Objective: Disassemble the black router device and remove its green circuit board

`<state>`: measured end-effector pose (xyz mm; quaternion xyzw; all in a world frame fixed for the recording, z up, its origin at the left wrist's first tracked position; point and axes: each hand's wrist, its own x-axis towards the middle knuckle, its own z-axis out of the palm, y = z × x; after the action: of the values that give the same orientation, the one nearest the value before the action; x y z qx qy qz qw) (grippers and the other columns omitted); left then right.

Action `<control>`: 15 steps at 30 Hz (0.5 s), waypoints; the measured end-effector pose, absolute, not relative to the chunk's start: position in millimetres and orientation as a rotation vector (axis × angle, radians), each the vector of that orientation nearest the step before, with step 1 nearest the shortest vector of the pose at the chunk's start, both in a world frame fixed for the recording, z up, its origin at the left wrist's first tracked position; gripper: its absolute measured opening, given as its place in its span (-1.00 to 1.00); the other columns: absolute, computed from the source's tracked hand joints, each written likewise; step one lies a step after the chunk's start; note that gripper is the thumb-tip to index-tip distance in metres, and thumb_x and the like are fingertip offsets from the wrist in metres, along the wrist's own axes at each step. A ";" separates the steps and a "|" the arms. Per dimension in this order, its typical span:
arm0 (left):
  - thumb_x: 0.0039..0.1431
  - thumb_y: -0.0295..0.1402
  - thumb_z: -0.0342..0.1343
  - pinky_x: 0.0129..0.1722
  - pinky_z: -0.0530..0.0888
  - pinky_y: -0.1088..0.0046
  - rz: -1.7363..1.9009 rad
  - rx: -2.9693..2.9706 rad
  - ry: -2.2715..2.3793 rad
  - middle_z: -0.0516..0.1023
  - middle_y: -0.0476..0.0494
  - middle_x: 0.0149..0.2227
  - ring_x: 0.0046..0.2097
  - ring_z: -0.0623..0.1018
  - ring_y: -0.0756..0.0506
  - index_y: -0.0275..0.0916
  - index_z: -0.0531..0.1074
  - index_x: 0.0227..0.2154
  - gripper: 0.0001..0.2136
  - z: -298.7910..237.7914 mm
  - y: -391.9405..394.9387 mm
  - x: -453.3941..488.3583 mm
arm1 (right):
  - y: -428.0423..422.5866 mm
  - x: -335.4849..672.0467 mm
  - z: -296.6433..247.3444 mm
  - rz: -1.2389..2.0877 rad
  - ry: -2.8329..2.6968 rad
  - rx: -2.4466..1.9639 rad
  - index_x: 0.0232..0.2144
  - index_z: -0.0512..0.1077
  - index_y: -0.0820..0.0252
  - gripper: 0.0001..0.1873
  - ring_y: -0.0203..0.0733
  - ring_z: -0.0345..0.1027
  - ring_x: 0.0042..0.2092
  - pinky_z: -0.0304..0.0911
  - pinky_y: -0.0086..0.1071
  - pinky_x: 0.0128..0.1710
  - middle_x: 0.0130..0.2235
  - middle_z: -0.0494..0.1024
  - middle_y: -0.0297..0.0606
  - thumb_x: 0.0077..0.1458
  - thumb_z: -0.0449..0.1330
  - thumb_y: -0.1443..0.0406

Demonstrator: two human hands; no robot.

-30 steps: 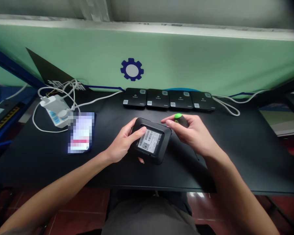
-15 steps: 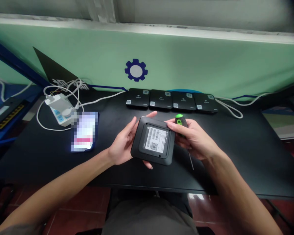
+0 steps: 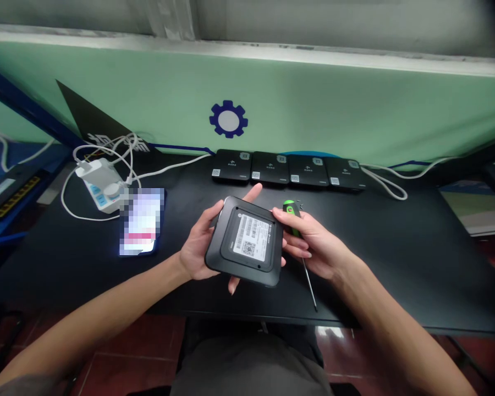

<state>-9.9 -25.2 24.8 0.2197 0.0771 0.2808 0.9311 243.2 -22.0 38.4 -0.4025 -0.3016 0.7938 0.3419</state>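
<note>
My left hand (image 3: pixel 198 247) is shut on a flat black rounded-square device (image 3: pixel 226 258), holding it from below with the fingers spread under it. Its underside faces up and bears a white barcode label (image 3: pixel 249 236). My right hand (image 3: pixel 315 242) sits at the device's right edge, gripping a screwdriver with a green-and-black handle (image 3: pixel 291 215). The screwdriver's thin metal shaft (image 3: pixel 308 286) points down toward the table's front edge, its tip off the device. The device hides part of my left fingers.
Several similar black devices (image 3: pixel 289 170) stand in a row at the back of the black table (image 3: pixel 396 264). To the left are a white power strip (image 3: pixel 99 184) with tangled white cables and a lit phone (image 3: pixel 141 221). A green wall panel rises behind.
The device has turned and tilted, shifting left in my hands. My right hand has drawn back toward its right edge, and the screwdriver shaft now angles down further and shows more.
</note>
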 end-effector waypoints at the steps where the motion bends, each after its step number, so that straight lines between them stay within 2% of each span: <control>1: 0.55 0.25 0.09 -0.52 0.77 0.30 0.575 0.455 0.158 0.57 -0.42 0.41 0.20 0.76 -0.60 0.42 -0.34 0.68 -0.11 24.6 -25.2 -9.5 | -22.1 243.1 39.2 2.070 -0.791 -1.042 -0.39 0.48 0.19 -0.51 -0.54 -0.20 -0.62 -0.20 -0.61 -0.70 -0.59 0.39 -0.49 0.28 0.56 0.01; 5: 0.43 0.38 0.17 -0.65 0.64 0.50 0.580 0.487 0.151 0.63 -0.43 0.34 0.21 0.75 -0.64 0.45 -0.36 0.67 0.01 21.0 -24.9 -8.0 | -21.9 242.3 40.4 2.056 -0.812 -1.032 -0.31 0.59 0.22 -0.59 -0.54 -0.21 -0.61 -0.20 -0.61 -0.70 -0.59 0.39 -0.48 0.30 0.55 0.03; 7: 0.39 0.42 0.17 -0.65 0.62 0.52 0.585 0.505 0.153 0.65 -0.40 0.32 0.20 0.76 -0.62 0.46 -0.36 0.67 0.03 19.2 -24.3 -8.0 | -22.0 241.0 39.9 2.017 -0.824 -1.063 -0.16 0.68 0.24 -0.63 -0.52 -0.23 -0.61 -0.20 -0.60 -0.69 -0.61 0.34 -0.53 0.29 0.56 0.05; 9: 0.38 0.44 0.16 -0.64 0.62 0.51 0.603 0.525 0.167 0.66 -0.38 0.31 0.16 0.79 -0.58 0.46 -0.36 0.67 0.04 18.0 -23.7 -8.7 | -22.8 239.6 39.8 1.930 -0.849 -1.139 0.02 0.72 0.24 -0.58 -0.50 -0.19 -0.59 -0.17 -0.58 -0.67 -0.60 0.29 -0.56 0.27 0.56 0.08; 12: 0.42 0.41 0.15 -0.56 0.69 0.42 0.670 0.588 0.228 0.72 -0.32 0.19 0.00 0.84 -0.45 0.39 -0.36 0.69 0.03 16.5 -23.4 -10.9 | -25.7 239.5 42.2 1.729 -0.943 -1.244 0.15 0.71 0.20 -0.49 -0.48 -0.08 -0.56 -0.11 -0.53 -0.63 -0.49 0.48 -0.45 0.27 0.55 0.07; 15: 0.51 0.32 0.12 -0.45 0.77 0.31 0.759 0.678 0.370 0.76 -0.16 -0.08 -0.23 0.82 -0.26 0.24 -0.24 0.72 -0.05 13.4 -24.7 -12.3 | -30.9 241.5 47.9 1.454 -1.227 -1.274 0.22 0.70 0.09 -0.45 -0.42 0.10 -0.54 0.06 -0.44 -0.59 -0.30 0.69 -0.28 0.29 0.54 0.02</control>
<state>-12.3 -24.7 13.4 0.3228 0.1759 0.3613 0.8569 241.5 -30.9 47.9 -0.5068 -0.4881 0.5783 0.4129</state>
